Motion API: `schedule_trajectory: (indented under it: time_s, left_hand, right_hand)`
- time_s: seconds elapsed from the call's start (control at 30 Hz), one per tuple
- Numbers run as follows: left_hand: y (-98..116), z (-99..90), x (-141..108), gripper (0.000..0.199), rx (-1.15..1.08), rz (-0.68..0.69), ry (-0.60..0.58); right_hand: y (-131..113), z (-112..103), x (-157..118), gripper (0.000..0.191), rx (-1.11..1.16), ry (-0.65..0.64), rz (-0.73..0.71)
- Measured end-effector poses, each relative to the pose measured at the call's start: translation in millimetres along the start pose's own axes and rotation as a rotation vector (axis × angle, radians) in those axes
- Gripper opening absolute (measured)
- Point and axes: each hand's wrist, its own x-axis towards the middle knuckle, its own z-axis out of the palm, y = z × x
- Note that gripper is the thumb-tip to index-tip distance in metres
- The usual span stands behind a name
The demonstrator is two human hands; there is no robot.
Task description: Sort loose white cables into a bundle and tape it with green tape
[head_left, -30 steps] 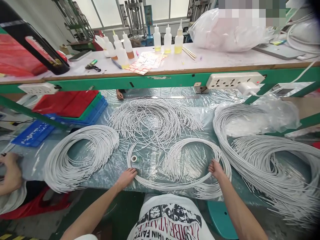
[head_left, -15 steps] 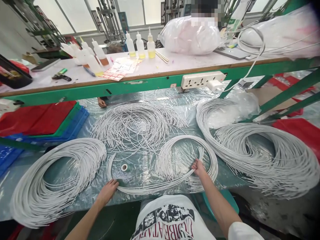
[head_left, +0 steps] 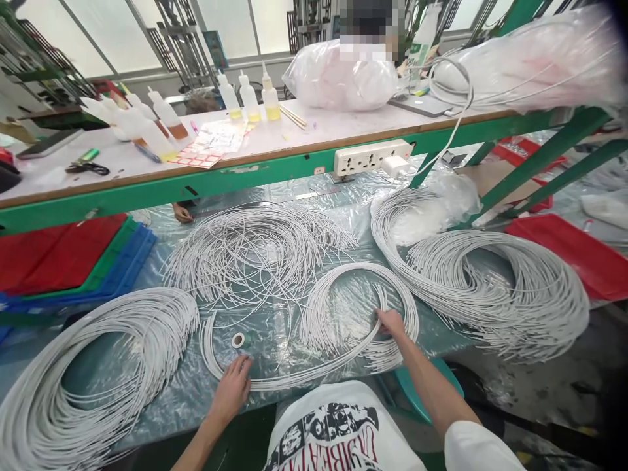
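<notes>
A thin bundle of white cables (head_left: 311, 377) bows along the front of the plastic-covered table, curving up at both ends. My left hand (head_left: 232, 387) lies over its left part, fingers together and curled around the strands; the thumb is hidden. Near the right end, my right hand (head_left: 391, 322) pinches the same bundle, its cable ends sticking up past the fingers. That end overlaps a larger ring of white cables (head_left: 411, 294). A small roll of white tape (head_left: 238, 340) sits just above my left hand.
Big cable coils lie at left (head_left: 34, 373) and right (head_left: 554, 288), with a loose cable heap (head_left: 245, 242) behind. A green-edged shelf (head_left: 275, 157) carries bottles and a power strip (head_left: 373, 159). Stacked trays (head_left: 63, 255) stand left. Another person's hand (head_left: 182, 213) shows beneath the shelf.
My left hand has moved right along the cable bundle, closer below the tape roll. My right hand keeps its hold near the right end. The camera view has shifted slightly.
</notes>
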Motion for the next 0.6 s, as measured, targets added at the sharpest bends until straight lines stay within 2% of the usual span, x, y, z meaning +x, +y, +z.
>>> schedule_trajectory:
  time_s: [0.17, 0.3, 0.43, 0.5, 0.6]
  left_hand:
    - [17.4, 4.1, -0.7, 0.037, -0.142, -0.011, 0.039]
    - [34.1, -2.2, -6.0, 0.034, -0.273, -0.068, 0.054]
    - [60.2, -8.7, -15.2, 0.031, -0.433, -0.124, 0.042]
    - [73.6, -7.0, -19.3, 0.031, -0.517, -0.142, 0.01]
    - [88.9, 4.5, -23.4, 0.032, -0.626, -0.199, -0.039]
  right_hand:
    - [-31.9, -18.7, -6.3, 0.048, -0.304, 0.114, -0.179]
    - [-48.2, -9.4, -20.6, 0.043, -0.477, 0.12, -0.334]
    - [-64.9, 26.3, -37.7, 0.042, -0.612, 0.035, -0.48]
    - [-78.1, 55.0, -43.4, 0.042, -0.663, -0.029, -0.55]
    - [-107.3, 109.7, -45.5, 0.037, -0.721, -0.121, -0.647]
